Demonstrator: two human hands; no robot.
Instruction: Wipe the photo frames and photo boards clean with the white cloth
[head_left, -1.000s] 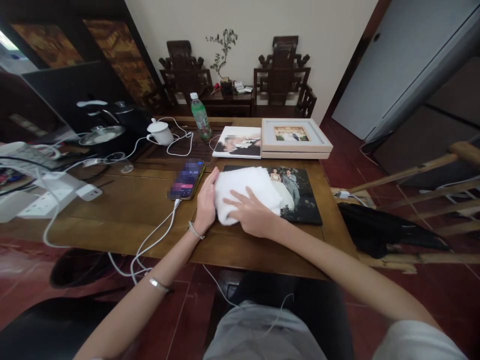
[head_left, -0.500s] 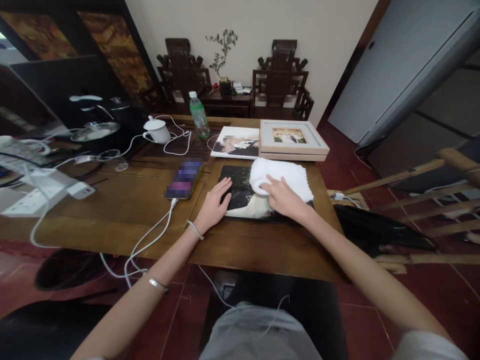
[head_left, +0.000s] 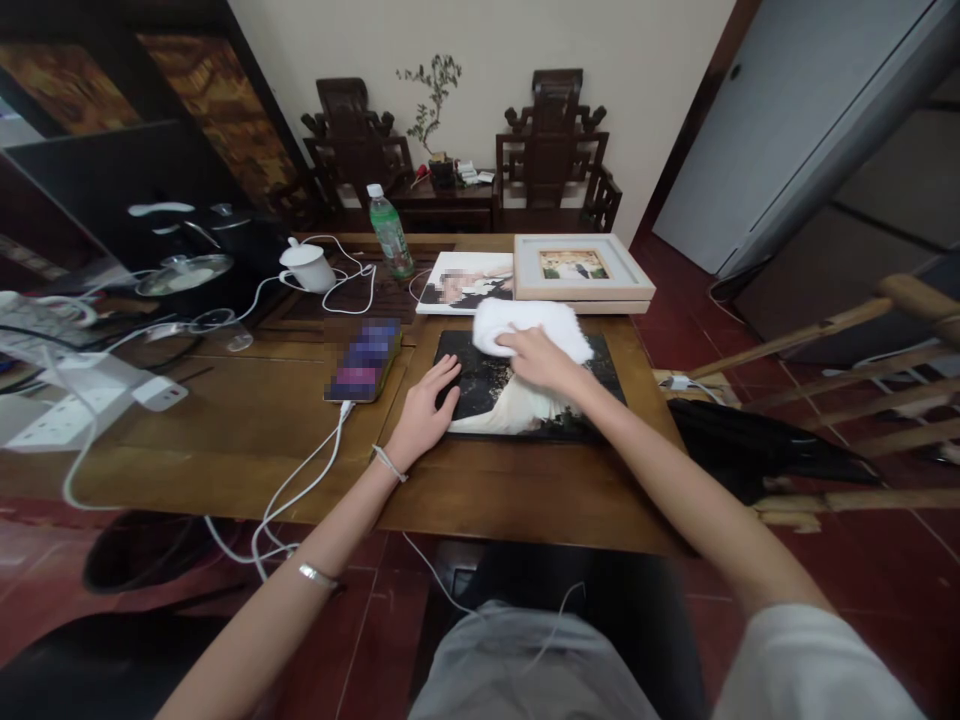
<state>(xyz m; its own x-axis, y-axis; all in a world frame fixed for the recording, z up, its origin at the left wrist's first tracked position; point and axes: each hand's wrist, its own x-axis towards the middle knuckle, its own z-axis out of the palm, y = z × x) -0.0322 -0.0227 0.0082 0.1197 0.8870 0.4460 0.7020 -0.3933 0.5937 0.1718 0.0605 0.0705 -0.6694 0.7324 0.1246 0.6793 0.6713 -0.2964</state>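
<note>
A dark photo panel with a pale, flowing gown pictured on it lies flat on the wooden table before me. My left hand rests on its left edge, fingers stretched out and holding nothing. In my right hand is a folded white towel, pressed on the far part of the panel. The towel covers some of the picture's upper middle and reaches past its far edge. My right fingers are closed on the cloth, partly hidden in its folds.
Behind the panel lie a white-edged photo print and a framed photo on a stack. To the left are a phone on a white cable, a green-labelled bottle, a lidded white cup and a power strip.
My right hand has slid the towel left and away from me over the panel, uncovering its right side. My left hand stays at the left edge. The view has shifted slightly.
</note>
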